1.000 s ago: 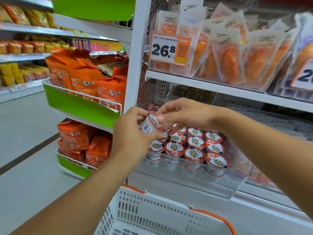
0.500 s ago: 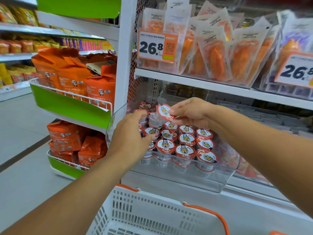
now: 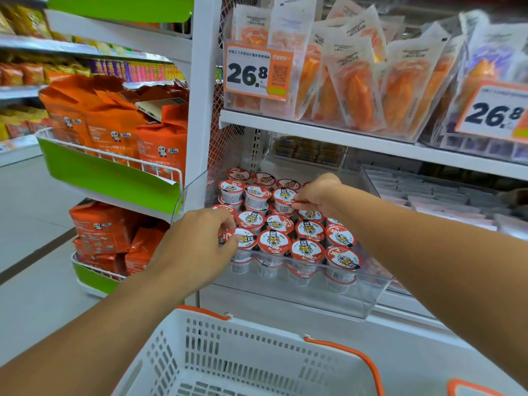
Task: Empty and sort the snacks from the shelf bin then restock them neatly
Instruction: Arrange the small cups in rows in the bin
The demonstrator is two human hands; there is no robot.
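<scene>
A clear plastic shelf bin holds several small snack cups with red-and-white tiger lids, packed in rows and stacked in layers. My right hand reaches into the bin and pinches one upper-layer cup at its rim. My left hand is at the bin's front left corner, fingers curled around a front-row cup and partly covering it.
A white shopping basket with orange handles sits just below the bin. Orange snack bags fill green wire racks at left. Pouches of orange snacks and price tags reading 26.8 stand on the shelf above.
My right hand has carried a cup down from mid-air and set it among the upper cups. My left hand has dropped to the front-left cups.
</scene>
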